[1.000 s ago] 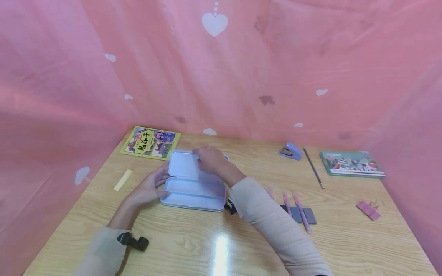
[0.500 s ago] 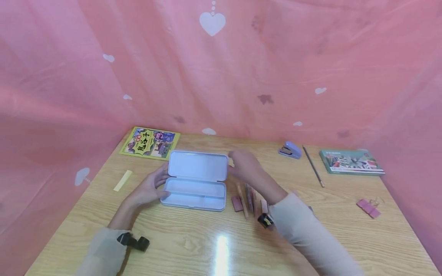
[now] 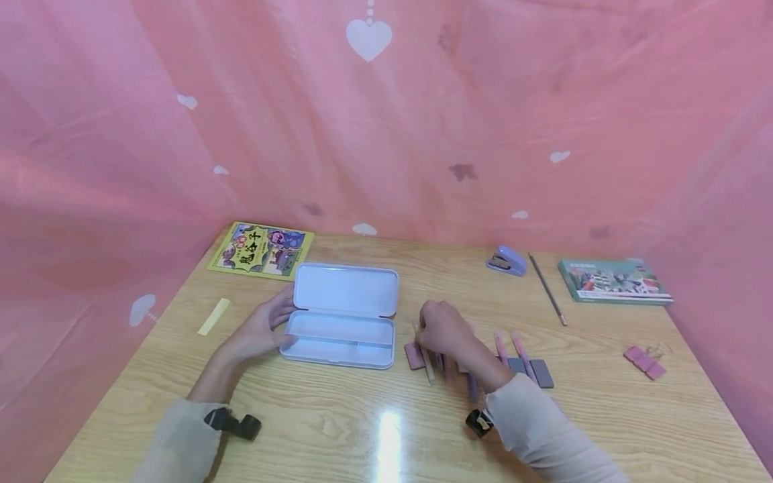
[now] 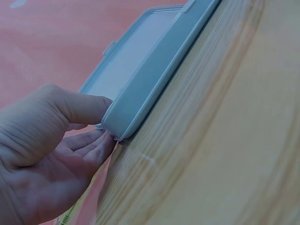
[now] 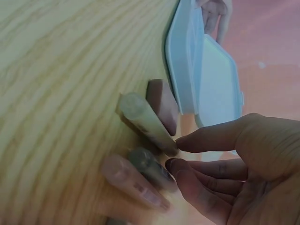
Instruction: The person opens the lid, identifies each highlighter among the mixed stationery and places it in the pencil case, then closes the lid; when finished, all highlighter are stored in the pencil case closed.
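A pale blue pencil case (image 3: 347,290) stands with its lid raised, its two-part tray bare inside. My left hand (image 3: 260,330) holds its left end; in the left wrist view, the thumb lies over the rim and the fingers press the outer wall. My right hand (image 3: 445,329) is over a row of pens right of the case. In the right wrist view, its thumb and a fingertip pinch the far end of a beige pen (image 5: 147,123), which lies beside a maroon block (image 5: 162,105). A dark pen (image 5: 150,166) and a pinkish pen (image 5: 133,180) lie alongside.
Two pink pens (image 3: 523,354) lie across grey blocks (image 3: 541,373) farther right. Behind are a purple stapler (image 3: 507,261), a pencil (image 3: 547,290) and a green box (image 3: 614,282). Pink clips (image 3: 644,362) sit at right; a yellow booklet (image 3: 262,250) and cream strip (image 3: 214,316) at left.
My right hand has left the raised lid, swung right and come down onto the pens, uncovering the lid. My left hand has kept its hold on the case.
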The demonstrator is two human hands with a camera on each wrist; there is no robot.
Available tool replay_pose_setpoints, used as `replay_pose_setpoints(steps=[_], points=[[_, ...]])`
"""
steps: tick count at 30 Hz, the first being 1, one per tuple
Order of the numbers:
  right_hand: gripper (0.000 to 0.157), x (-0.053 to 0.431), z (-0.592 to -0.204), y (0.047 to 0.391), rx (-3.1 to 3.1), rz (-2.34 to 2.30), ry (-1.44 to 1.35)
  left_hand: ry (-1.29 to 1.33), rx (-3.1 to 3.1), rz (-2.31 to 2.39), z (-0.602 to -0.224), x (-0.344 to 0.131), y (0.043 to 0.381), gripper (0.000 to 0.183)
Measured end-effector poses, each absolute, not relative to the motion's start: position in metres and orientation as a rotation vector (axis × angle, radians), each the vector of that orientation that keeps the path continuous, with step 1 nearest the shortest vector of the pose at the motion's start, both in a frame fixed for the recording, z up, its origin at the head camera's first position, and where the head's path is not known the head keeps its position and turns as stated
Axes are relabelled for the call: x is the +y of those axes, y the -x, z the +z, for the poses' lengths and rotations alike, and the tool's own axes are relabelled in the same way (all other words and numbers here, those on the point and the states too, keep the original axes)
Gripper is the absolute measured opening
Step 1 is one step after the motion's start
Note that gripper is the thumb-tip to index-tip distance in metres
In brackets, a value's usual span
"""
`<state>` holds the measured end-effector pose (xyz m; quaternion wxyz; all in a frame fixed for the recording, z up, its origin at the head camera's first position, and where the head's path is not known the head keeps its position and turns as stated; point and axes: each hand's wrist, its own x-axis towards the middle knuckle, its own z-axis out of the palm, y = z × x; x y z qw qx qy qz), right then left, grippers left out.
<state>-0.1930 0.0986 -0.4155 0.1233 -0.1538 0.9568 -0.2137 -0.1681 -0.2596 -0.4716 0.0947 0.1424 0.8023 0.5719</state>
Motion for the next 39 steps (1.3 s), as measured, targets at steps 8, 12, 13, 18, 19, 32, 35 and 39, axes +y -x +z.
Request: replay_pose_setpoints(steps=[8, 12, 13, 18, 19, 32, 35, 39], points=[[0.028, 0.096, -0.414, 0.191, 2.8, -0.639, 0.419, -0.409, 2.387, 1.686, -0.471, -0.259, 0.167, 0.105], [0.03, 0.097, -0.393, 0.195, 2.846, -0.644, 0.47, -0.402, 2.383, 1.69, -0.472, -0.26, 0.167, 0.104], [0.027, 0.096, -0.386, 0.196, 2.861, -0.637, 0.505, -0.399, 2.38, 1.696, -0.472, -0.26, 0.167, 0.104], [0.016, 0.085, -0.353, 0.204, 2.92, -0.546, 0.749, -0.404, 2.375, 1.702, -0.473, -0.259, 0.167, 0.104], [0.017, 0.079, -0.349, 0.206, 2.919, -0.52, 0.801, -0.406, 2.374, 1.698, -0.473, -0.259, 0.167, 0.103], [0.024, -0.028, -0.369, 0.207, 2.714, -0.467, 1.108, -0.369, 2.371, 1.683, -0.474, -0.257, 0.167, 0.102], [0.025, -0.045, -0.378, 0.206, 2.677, -0.428, 1.169, -0.358, 2.375, 1.678, -0.473, -0.256, 0.165, 0.102], [0.023, -0.061, -0.394, 0.206, 2.641, -0.34, 1.236, -0.368, 2.385, 1.676, -0.47, -0.256, 0.164, 0.1]])
